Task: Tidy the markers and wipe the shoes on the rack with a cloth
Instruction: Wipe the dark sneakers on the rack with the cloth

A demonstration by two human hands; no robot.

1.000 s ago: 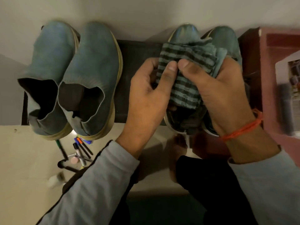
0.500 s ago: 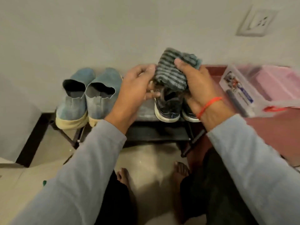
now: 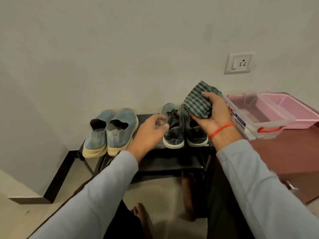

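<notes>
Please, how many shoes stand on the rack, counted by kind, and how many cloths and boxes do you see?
Light blue slip-on shoes with cream soles: 2
Dark lace-up sneakers with white soles: 2
Green striped cloth, held in the right hand: 1
Clear plastic box with red latch: 1
Pink plastic basket: 1
Total: 7

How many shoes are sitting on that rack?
4: two blue slip-ons at the left end, two dark lace-up sneakers toward the right, one partly behind the striped cloth. The lower shelf is partly hidden.

clear plastic box (image 3: 255, 125) | side label | reads "MULTI-BOX"
</notes>
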